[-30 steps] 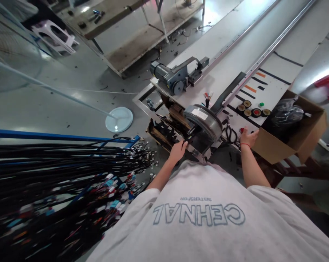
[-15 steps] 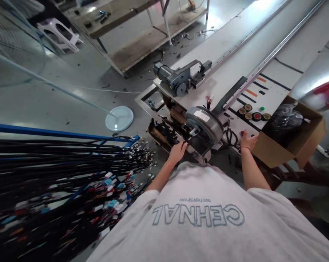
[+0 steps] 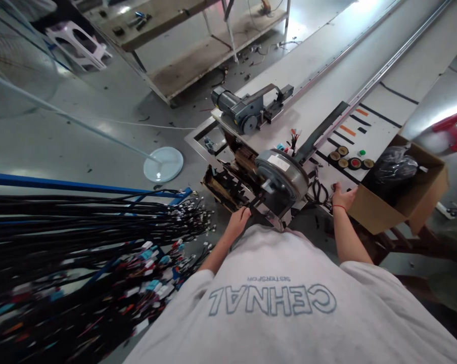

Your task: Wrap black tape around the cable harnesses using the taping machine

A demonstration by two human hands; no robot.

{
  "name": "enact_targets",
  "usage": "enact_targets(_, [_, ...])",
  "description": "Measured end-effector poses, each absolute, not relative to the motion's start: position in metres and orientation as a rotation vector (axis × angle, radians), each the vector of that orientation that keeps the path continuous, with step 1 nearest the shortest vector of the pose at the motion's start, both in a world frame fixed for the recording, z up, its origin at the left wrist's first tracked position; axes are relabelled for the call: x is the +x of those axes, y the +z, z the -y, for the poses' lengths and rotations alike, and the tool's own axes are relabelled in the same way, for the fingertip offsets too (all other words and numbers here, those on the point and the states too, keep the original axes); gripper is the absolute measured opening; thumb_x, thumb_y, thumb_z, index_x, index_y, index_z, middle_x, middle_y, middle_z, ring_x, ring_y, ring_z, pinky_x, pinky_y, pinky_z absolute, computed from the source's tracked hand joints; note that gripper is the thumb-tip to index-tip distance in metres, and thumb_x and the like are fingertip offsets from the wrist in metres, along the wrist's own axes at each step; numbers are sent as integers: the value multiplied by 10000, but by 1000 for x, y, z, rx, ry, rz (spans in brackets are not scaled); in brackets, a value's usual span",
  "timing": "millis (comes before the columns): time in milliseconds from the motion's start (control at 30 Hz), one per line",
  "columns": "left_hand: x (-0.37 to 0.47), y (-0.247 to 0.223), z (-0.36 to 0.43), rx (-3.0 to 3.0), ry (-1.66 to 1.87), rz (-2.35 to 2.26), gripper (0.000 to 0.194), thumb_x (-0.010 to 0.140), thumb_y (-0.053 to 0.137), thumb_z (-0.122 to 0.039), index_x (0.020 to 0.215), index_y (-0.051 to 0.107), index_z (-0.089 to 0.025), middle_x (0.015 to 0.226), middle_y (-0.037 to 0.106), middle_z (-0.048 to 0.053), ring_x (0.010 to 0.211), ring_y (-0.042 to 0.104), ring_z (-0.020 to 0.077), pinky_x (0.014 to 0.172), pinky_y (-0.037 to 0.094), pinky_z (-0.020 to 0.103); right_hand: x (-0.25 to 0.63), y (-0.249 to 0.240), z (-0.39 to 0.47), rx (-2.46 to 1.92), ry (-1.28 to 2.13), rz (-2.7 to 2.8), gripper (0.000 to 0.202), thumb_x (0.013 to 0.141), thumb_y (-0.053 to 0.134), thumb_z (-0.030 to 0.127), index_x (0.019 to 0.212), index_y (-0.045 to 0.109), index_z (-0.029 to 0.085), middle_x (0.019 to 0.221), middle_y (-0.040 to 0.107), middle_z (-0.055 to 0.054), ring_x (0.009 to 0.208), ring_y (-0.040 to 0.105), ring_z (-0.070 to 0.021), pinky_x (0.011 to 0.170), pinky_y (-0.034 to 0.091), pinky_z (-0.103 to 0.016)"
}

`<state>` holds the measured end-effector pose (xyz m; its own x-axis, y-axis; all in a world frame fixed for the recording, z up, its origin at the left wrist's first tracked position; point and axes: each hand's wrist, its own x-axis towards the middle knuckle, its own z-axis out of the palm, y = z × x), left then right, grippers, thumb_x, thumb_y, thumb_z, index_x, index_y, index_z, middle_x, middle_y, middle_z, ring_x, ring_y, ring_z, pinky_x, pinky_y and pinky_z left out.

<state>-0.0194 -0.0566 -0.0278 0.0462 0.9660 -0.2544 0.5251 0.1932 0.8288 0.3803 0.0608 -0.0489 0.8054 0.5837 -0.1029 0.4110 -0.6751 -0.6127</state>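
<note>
At the near end of the long white table, my left hand (image 3: 239,220) is closed, with a dark strip or cable end at its fingertips that I cannot make out. Just beyond it stands a round metal drum machine (image 3: 285,174) with a white label. Wires with orange, white and blue connectors (image 3: 293,137) stick up behind the drum. My right hand (image 3: 344,196) lies at the table's near edge, fingers apart, its thumb side by a small dark red knob (image 3: 333,187). Black-handled scissors (image 3: 319,192) lie between the drum and this hand.
A cardboard box (image 3: 380,210) holding a black plastic bag is at the right. Several tape rolls (image 3: 343,163) and a green button (image 3: 362,152) are on the table. A motor unit (image 3: 238,108) sits behind the drum. Bundled black cables (image 3: 99,222) hang on a blue rack at the left.
My left hand has moved back and left, away from the drum. More connectors, including a blue one, now show behind the drum. My right hand stays by the knob.
</note>
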Motion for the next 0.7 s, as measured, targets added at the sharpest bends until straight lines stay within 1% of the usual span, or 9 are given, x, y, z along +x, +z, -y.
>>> enact_targets(100, [-5,-23,43,1424,676,-1611,438,943,307,-510,736,526,-192,615,514,-12,604,492,133,620,391,249,379,-48,-60,-2404,388,744,897,800,594,530,1473,291,20,1419,419,-292,1339,398,-380,1091,316,-516])
enact_targets(200, [4,-21,31,1404,708,-1617,432,945,302,-513,766,530,-194,617,502,-21,595,481,131,619,390,247,378,-47,-59,-2424,387,746,910,811,582,537,1494,263,27,1420,420,-286,1320,422,-383,1081,328,-514])
enact_targets(400, [11,-18,20,1451,691,-1657,427,967,277,-445,701,498,-196,609,513,-10,611,510,136,638,397,251,375,-46,-58,-2458,387,749,899,837,529,576,1508,247,49,1421,410,-281,1285,454,-398,1062,342,-531])
enact_targets(567, [15,-18,25,1478,660,-1631,413,968,270,-425,698,484,-196,609,499,-18,613,506,128,638,403,242,374,-44,-58,-2440,391,721,903,825,559,568,1502,260,51,1412,419,-281,1301,439,-394,1073,330,-533])
enact_targets(700, [20,-21,27,1430,698,-1656,429,968,277,-442,707,504,-188,638,534,-9,634,525,125,655,419,238,374,-43,-58,-2417,401,733,920,801,606,546,1490,271,36,1435,397,-285,1338,399,-377,1091,320,-500])
